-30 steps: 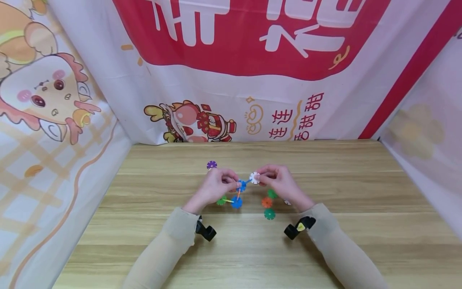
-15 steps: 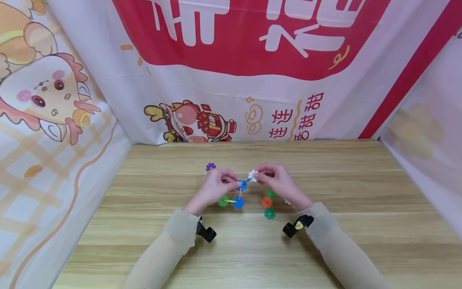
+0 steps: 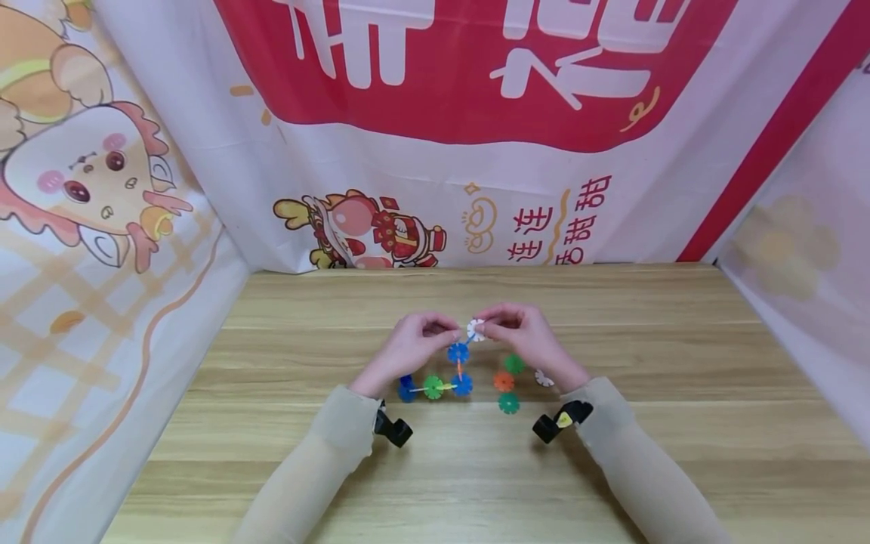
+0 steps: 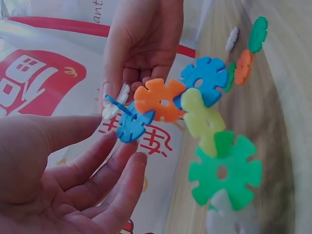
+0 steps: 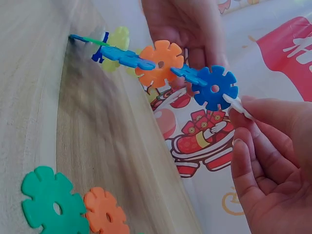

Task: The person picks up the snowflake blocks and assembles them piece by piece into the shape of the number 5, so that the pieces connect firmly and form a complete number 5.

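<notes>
A chain of interlocking plastic snowflake discs hangs between the hands. My right hand (image 3: pixel 526 332) pinches the white disc (image 5: pixel 237 106) at its upper end between thumb and fingers. Below come a blue disc (image 3: pixel 458 352), an orange disc (image 4: pixel 161 100), another blue disc (image 3: pixel 463 385), a yellow disc (image 4: pixel 204 119) and a green disc (image 3: pixel 433 387). A white disc (image 4: pixel 231 217) and dark blue discs (image 3: pixel 406 393) continue the chain leftward. My left hand (image 3: pixel 423 341) has its fingers loosely bent beside the upper blue discs, with no grip on them visible.
Right of the chain, on the wooden table (image 3: pixel 435 483), lie two loose green discs (image 3: pixel 508 403), an orange disc (image 3: pixel 504 381) and a white disc (image 3: pixel 543 378), partly beside the right wrist. Printed cloth (image 3: pixel 381 166) walls the back and sides.
The left fingers have come off the blue disc and risen slightly. The chain has swung right and lower, showing its left-end discs. My right hand still pinches the white disc, moved slightly left.
</notes>
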Available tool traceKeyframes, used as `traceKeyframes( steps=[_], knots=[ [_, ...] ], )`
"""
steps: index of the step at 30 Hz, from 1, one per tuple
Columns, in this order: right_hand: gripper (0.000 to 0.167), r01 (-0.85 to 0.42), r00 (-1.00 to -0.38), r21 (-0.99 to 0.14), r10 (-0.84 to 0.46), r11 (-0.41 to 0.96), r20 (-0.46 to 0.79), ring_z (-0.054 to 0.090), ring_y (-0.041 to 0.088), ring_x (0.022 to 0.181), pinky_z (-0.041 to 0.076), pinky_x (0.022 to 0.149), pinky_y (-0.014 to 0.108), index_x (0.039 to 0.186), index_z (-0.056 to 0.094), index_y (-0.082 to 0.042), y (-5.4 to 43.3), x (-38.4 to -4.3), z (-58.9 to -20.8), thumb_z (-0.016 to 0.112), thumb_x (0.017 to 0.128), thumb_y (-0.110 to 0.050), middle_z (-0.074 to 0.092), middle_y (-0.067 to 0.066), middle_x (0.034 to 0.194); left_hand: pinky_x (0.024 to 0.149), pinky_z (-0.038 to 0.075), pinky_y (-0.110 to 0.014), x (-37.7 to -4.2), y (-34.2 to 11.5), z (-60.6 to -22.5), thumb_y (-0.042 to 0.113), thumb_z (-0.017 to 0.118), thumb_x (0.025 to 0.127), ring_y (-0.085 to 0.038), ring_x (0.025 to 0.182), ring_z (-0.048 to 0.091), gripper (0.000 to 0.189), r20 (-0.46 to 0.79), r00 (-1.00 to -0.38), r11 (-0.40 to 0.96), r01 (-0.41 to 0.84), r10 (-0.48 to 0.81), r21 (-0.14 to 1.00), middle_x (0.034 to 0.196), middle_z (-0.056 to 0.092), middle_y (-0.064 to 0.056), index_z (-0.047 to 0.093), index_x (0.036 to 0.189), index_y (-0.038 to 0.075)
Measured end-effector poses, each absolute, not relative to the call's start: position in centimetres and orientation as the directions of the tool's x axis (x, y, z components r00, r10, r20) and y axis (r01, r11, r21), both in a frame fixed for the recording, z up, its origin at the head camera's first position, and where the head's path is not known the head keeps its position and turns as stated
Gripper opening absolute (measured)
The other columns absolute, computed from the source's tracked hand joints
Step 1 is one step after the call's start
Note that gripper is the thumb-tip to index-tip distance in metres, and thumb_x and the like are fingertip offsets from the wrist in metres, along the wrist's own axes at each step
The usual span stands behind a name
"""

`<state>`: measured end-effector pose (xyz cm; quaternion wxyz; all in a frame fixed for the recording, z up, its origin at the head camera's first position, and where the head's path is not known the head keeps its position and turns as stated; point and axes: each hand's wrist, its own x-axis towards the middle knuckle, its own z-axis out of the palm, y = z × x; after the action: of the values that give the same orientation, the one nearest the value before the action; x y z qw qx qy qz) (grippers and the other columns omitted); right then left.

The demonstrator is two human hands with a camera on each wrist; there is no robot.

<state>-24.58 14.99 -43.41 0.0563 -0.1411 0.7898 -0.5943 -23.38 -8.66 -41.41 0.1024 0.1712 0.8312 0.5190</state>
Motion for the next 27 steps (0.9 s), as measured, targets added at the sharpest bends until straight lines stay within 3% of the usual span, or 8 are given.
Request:
traceKeyframes(
  steps=[6, 13, 17, 22, 27],
  knots=[
    [0.026, -0.155, -0.953, -0.958, -0.29, 0.242, 0.08, 0.067, 0.028, 0.092, 0.055, 0.087, 0.054, 0.109, 0.073, -0.01, 14.7, -24.4, -43.0, 0.077, 0.094, -0.03, 0.074, 0.005, 0.1, 0.085, 0.056, -0.033, -23.7, -7.7, -40.9, 0.024, 0.068, 0.101, -0.018, 0.093, 0.066, 0.017, 0.018, -0.919, 0.395, 0.187, 0.394, 0.9, 0.102, 0.07, 0.0, 0.072, 0.111, 0.011],
    [0.028, -0.171, -0.947, -0.949, -0.309, 0.263, 0.084, 0.067, 0.036, 0.097, 0.057, 0.083, 0.044, 0.115, 0.071, -0.002, 16.1, -24.4, -43.0, 0.07, 0.1, -0.026, 0.074, 0.01, 0.101, 0.083, 0.055, -0.034, -23.9, -7.7, -41.0, 0.028, 0.069, 0.1, -0.019, 0.09, 0.065, 0.017, 0.019, -0.931, 0.398, 0.173, 0.364, 0.901, 0.098, 0.07, 0.0, 0.072, 0.105, 0.012],
    [0.025, -0.2, -0.929, -0.889, -0.368, 0.411, 0.039, 0.067, 0.029, 0.094, 0.056, 0.08, 0.034, 0.115, 0.072, -0.002, 17.8, -24.4, -44.0, 0.072, 0.098, -0.019, 0.073, 0.008, 0.102, 0.083, 0.055, -0.035, -24.0, -7.8, -41.1, 0.03, 0.07, 0.1, -0.019, 0.091, 0.065, 0.018, 0.026, -0.94, 0.389, 0.166, 0.341, 0.906, 0.098, 0.071, 0.001, 0.072, 0.104, 0.013],
    [0.024, -0.276, -0.904, -0.753, -0.427, 0.598, -0.008, 0.062, 0.018, 0.087, 0.055, 0.077, 0.034, 0.113, 0.074, -0.005, 19.7, -24.1, -45.3, 0.079, 0.091, -0.013, 0.07, 0.003, 0.1, 0.082, 0.057, -0.034, -24.1, -7.8, -41.2, 0.03, 0.068, 0.101, -0.018, 0.089, 0.068, 0.02, 0.026, -0.937, 0.349, 0.155, 0.348, 0.924, 0.095, 0.072, -0.001, 0.071, 0.104, 0.011],
    [0.024, -0.265, -0.911, -0.681, -0.409, 0.683, -0.055, 0.059, 0.017, 0.087, 0.053, 0.079, 0.035, 0.107, 0.076, -0.01, 20.7, -23.9, -46.0, 0.084, 0.086, -0.016, 0.066, 0.001, 0.1, 0.08, 0.057, -0.034, -24.1, -7.7, -41.3, 0.03, 0.067, 0.101, -0.018, 0.087, 0.069, 0.019, 0.04, -0.94, 0.345, 0.164, 0.339, 0.924, 0.094, 0.072, -0.001, 0.07, 0.103, 0.011]
  ],
)
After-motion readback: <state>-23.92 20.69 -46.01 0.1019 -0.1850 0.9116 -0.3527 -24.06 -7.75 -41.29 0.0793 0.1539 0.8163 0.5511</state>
